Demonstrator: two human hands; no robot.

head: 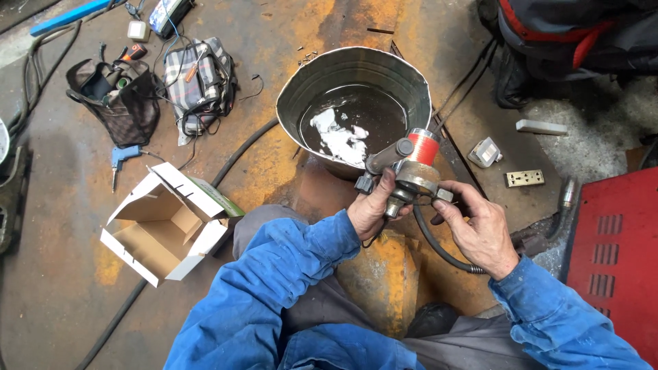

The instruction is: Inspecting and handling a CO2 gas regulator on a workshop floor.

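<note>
Held over the lap, just in front of the bucket (353, 68) of dark liquid: a metal fitting (411, 175) with a red band, hose (439, 250) trailing from it. Left hand (370, 209) wrapped tight around its lower stem, grip closed on it. Right hand (480, 233) pinching the fitting's side with fingertips. Still in hand, not in the liquid. Open box (164, 226) lying on the floor (55, 288) to the left.
</note>
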